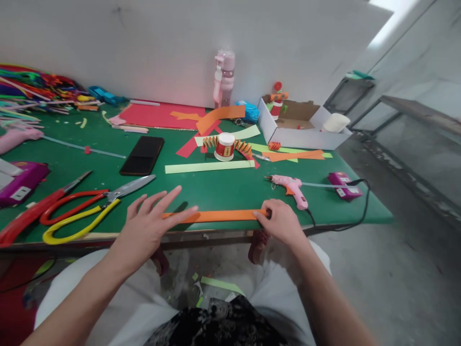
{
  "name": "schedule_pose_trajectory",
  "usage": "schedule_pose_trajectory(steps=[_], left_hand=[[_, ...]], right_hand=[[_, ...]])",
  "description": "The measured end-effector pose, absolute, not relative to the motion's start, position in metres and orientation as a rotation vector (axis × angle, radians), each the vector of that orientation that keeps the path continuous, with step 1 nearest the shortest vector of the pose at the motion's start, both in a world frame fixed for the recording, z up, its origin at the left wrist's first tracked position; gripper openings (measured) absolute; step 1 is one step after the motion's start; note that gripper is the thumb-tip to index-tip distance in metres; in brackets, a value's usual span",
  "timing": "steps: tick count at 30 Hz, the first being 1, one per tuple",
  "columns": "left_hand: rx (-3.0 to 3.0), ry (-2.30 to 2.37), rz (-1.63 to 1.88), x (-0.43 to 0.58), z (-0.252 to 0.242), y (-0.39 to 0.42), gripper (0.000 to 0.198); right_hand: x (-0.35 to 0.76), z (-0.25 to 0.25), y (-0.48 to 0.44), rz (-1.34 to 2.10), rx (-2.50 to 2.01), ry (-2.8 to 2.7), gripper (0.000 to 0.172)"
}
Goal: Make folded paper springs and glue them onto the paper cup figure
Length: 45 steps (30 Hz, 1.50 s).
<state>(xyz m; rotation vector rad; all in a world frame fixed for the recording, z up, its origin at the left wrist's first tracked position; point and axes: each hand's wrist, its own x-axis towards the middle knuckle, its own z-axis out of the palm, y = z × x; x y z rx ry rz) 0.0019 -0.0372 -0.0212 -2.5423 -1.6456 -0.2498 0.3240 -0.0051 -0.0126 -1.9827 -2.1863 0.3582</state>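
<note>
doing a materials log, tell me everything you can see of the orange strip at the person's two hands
The orange strip is long, narrow and plain, and looks like paper. It lies roughly straight, left to right, along the near edge of the green tabletop. The left hand spreads over its left part, thumb across it; the right hand holds its right end, partly hidden by the fingers.

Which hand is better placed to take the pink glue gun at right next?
Probably the right hand: the glue gun lies just beyond it, while the left hand is farther away, spread over the orange strip.
</note>
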Motion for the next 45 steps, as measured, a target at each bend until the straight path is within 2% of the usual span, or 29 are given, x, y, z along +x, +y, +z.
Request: schedule_pose_trajectory(steps=[4,9,16,30,35,38,40,43,45], left_hand=[[-2.595,-1.551,-0.221,0.004,-0.023,-0.039,0.081],[-2.57,-1.549,-0.163,0.003,-0.024,-0.04,0.08],[-2.602,-1.466,-0.152,0.005,-0.025,-0.039,0.092],[-2.647,-1.529,-0.115,0.002,-0.033,-0.039,0.09],[-2.658,-1.495,-0.139,-0.002,-0.037,-0.037,0.093],[-2.692,-1.444,-0.198,-0.005,-0.04,-0.037,0.092],[-2.714,-1.404,-0.268,-0.008,-0.043,-0.037,0.092],[-2.731,-1.358,-0.357,-0.011,-0.046,-0.037,0.09],[-2.741,-1.351,-0.374,-0.012,-0.048,-0.036,0.087]], right_hand=[[0.322,-0.011,-0.006,0.373,-2.01,-2.177,0.032],[0.322,-0.011,-0.006,0.391,-2.015,-2.165,0.034],[0.321,-0.008,-0.005,0.392,-2.055,-2.167,0.032],[0.318,-0.012,-0.011,0.273,-2.148,-2.015,0.033],[0.315,-0.019,-0.033,-0.158,-2.027,-1.647,0.025],[0.276,-0.024,-0.058,-0.214,-1.565,-1.911,0.034],[0.24,-0.029,-0.071,-0.122,-1.2,-2.296,0.049],[0.199,-0.04,-0.078,0.0,-1.154,-2.508,0.076],[0.19,-0.046,-0.076,0.034,-1.212,-2.508,0.085]])
